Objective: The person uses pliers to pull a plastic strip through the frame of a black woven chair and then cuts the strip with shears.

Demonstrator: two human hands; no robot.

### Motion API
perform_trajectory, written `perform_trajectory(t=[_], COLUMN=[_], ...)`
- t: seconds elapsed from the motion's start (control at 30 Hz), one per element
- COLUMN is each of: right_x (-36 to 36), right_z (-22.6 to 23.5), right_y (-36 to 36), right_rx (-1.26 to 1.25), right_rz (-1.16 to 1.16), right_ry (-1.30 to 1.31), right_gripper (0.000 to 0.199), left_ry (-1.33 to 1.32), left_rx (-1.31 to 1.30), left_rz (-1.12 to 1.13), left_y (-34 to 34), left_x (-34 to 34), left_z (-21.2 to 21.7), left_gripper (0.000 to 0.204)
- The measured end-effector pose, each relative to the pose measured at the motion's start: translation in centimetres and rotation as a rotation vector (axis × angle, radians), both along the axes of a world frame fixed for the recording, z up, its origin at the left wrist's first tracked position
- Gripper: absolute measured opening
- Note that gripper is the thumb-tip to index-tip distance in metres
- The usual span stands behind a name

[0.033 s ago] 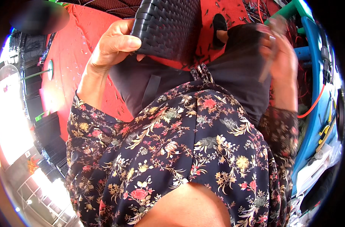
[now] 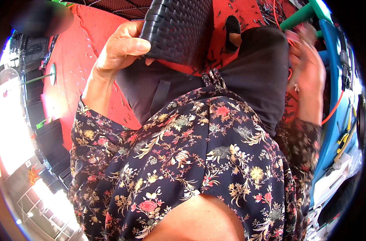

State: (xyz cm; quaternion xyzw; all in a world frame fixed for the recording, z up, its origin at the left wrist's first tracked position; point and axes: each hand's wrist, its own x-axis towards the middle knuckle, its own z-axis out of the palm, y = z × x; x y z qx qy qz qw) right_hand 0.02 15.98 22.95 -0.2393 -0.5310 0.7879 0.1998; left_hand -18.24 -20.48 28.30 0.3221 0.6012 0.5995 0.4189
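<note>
My left hand [image 2: 124,46] grips the left edge of a black woven panel [image 2: 179,34], thumb on its near face and fingers behind it. The panel looks like wicker made of flat, glossy strips. It stands tilted above my lap, its top cut off by the picture's edge. Over on the right, my right hand [image 2: 307,66] is beside my right thigh, near the blue table edge. Motion smears its fingers, so whether anything is in them cannot be made out.
Dark scraps litter the red floor covering [image 2: 90,44]. On the right stands a blue table [image 2: 331,132] with a green bar [image 2: 299,18] and an orange cable [image 2: 333,108]. A black strip [image 2: 160,96] lies on my left thigh. At far left is a fan [image 2: 8,76].
My right hand has moved slightly right, away from my thigh. A thin brownish blurred thing seen at its fingers before no longer shows clearly. The left hand and woven panel have barely moved.
</note>
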Motion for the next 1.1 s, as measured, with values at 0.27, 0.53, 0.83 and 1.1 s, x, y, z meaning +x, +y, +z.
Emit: perform_trajectory(t=[0.27, 0.53, 0.83, 1.1], right_x=[20.6, 28.4, 7.0, -2.3], right_z=[4.0, 5.0, 12.5, 16.5], right_y=[22.3, 29.1, 10.1, -10.6], right_rx=[0.434, 1.328, 1.216, 1.322], right_rz=[-0.561, -0.471, 0.110, 0.977], right_ry=[-0.486, -1.652, -0.311, 0.255], right_gripper=[0.031, 0.038, 0.034, 0.046], left_ry=[0.035, -0.145, -0.162, -0.075], left_rx=[0.024, 0.392, 0.658, 0.757], left_rz=[-0.121, -0.084, 0.110, 0.303], left_y=[-0.2, 2.0, 4.3, 8.1], left_x=[-0.5, 0.5, 4.9, 9.6], left_z=[0.1, -2.5, -3.9, -3.7], left_gripper=[0.051, 0.029, 0.029, 0.027])
